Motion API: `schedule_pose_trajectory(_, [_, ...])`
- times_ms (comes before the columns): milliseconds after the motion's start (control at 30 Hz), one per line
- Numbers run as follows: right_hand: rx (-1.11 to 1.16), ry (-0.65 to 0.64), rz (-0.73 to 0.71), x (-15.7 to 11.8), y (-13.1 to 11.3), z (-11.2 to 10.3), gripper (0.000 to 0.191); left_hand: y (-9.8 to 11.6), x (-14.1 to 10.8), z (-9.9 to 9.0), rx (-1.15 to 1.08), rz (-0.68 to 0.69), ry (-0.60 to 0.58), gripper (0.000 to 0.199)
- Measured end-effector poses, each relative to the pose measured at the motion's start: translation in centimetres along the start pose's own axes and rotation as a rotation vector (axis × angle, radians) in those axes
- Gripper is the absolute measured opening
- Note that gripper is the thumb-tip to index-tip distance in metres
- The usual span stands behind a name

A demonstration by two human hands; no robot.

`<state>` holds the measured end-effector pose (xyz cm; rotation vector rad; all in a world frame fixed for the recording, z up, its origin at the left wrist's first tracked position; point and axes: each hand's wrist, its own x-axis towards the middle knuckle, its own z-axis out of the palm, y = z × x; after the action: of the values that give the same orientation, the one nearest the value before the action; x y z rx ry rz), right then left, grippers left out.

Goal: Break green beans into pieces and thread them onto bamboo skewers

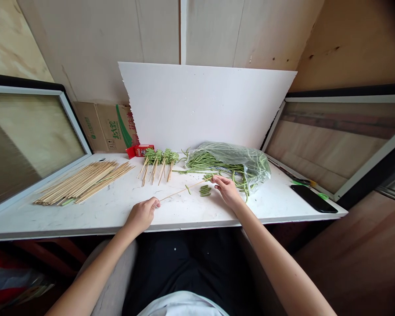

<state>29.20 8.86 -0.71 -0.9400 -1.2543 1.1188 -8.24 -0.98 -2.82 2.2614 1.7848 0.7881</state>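
Note:
A thin wooden skewer (184, 189) slants between my two hands over the white table. My left hand (145, 213) is closed on its lower left end near the front edge. At its upper right end my right hand (224, 186) pinches the tip, where a small green piece seems to be; the fingers partly hide it. Just left of my right hand lies a small row of cut green bean pieces (205, 190), with one single piece (188, 189) farther left. Behind them, long green beans (213, 162) fill a clear plastic bag (258, 164).
Bare skewers (82, 182) are piled on the left of the table (112, 219). Several skewers loaded with green pieces (161, 157) lie at the back, near a red box (144, 150). A black phone (312, 199) is at the right; a white board (204, 105) stands behind.

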Motion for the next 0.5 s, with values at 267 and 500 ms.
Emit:
schedule_pose_trajectory(267, [-0.026,0.038,-0.002,0.03,0.11,0.05,0.037,-0.17,0.12,0.18,-0.014,-0.017,-0.010,0.029])
schedule_pose_trajectory(500, [-0.069,0.031,-0.033,-0.10,-0.05,0.22,0.039,-0.45,0.16,0.42,0.002,-0.012,-0.014,0.030])
